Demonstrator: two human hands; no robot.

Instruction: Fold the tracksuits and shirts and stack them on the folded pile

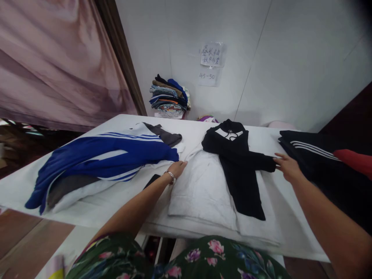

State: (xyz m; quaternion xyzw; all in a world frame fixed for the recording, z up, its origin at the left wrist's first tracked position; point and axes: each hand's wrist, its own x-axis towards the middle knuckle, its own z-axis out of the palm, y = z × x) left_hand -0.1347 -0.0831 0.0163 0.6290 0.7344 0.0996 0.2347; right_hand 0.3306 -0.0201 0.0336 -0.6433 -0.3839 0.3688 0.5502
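A hooded sweatshirt (203, 190) with a white body and black hood and sleeves lies spread on the white-covered table in front of me. One black sleeve is folded down across the body; the other stretches out to the right. My right hand (287, 167) pinches the cuff of that outstretched sleeve, thumb and fingers closed. At the left edge of the white body, my left hand (176, 170) has its fingers together on the fabric by the side fold. A bracelet (171, 177) circles the left wrist, and a dark flat object (151, 181) lies partly under that forearm.
Blue, white and grey jackets (101, 159) lie heaped on the left of the table (128, 123). Dark clothes (319, 166) with white stripes, plus a red piece (354, 161), lie at the right. A folded clothes stack (168, 97) stands at the back wall, beside handwritten papers (211, 56).
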